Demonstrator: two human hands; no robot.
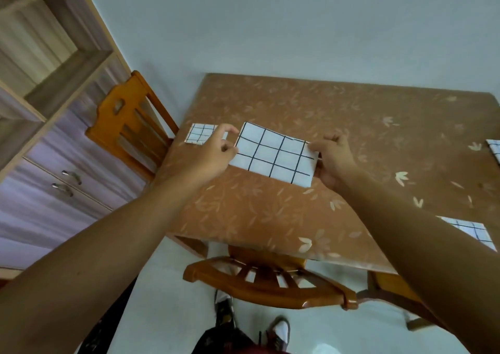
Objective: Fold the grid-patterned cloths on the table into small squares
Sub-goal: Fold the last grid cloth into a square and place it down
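Four grid cloths show on the table (338, 126), which wears a brown leaf-print cover. The one being worked, the cloth (276, 154), is a white rectangle with black lines, held between both hands over the left-middle of the table; its near edge looks to touch or sit just above the cover, which of the two cannot be told. The left hand (208, 154) pinches its left edge between thumb and fingers. The right hand (334, 158) pinches the right edge, thumb on top, fingers curled behind. Both grips are closed on the fabric.

A small square (200, 134), already folded, lies flat near the table's far left corner, just beside the left hand and partly hidden by it. A third cloth (472, 230) lies by the near right edge, partly covered by the right forearm. A fourth cloth (494, 150) shows only as a corner at the right border of the view.

Three wooden chairs stand around: a left chair (130, 126) pushed to the table's left side, a near chair (267, 278) in front of the person, and a right chair (389, 288) only partly visible under the arm. A cabinet (48, 142) with two handles stands at left
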